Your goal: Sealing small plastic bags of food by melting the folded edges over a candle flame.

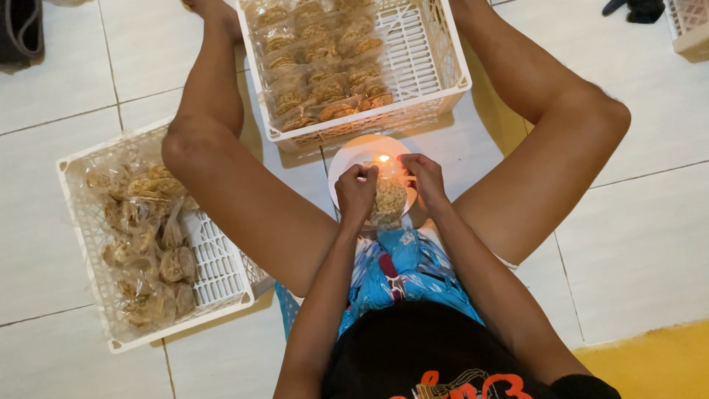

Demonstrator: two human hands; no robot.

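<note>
My left hand [356, 192] and my right hand [423, 177] pinch the two top corners of a clear plastic bag of golden snacks [388, 199]. The bag's top edge is stretched between them right at a small lit flame [382, 158]. The flame stands on a round white plate [347, 159] on the floor between my knees. Both hands are closed on the bag.
A white plastic crate [436, 74] ahead holds neat rows of bagged snacks [325, 66]. Another white crate [81, 222] at my left holds loosely piled snack bags [144, 244]. My bare legs flank the plate. White floor tiles lie around, with a yellow strip [650, 355] at lower right.
</note>
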